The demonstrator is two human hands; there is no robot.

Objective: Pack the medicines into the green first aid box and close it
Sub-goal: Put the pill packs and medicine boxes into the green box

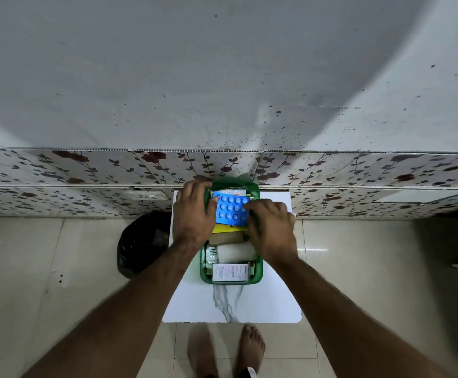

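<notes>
Green box (232,279) is sitting open on a white desk (263,304), nearly full. Both hands are pressing a blue blister pack (230,211) into it: left hand (192,214) and right hand (272,227), fingers spread flat, not gripping. Closing the lid likely comes next.

We see a green box (257,274) on a white counter (266,304) that has a grey marble vein running to its near edge. In the box lie a bright blue blister pack (230,211), a yellow card (226,228), a brown roll (226,237), a white roll (234,253) and a white printed packet (230,272). Beyond the counter's far edge the tiles (86,170) carry dark red flowers. Off its left edge sits a black bag (143,241).
</notes>
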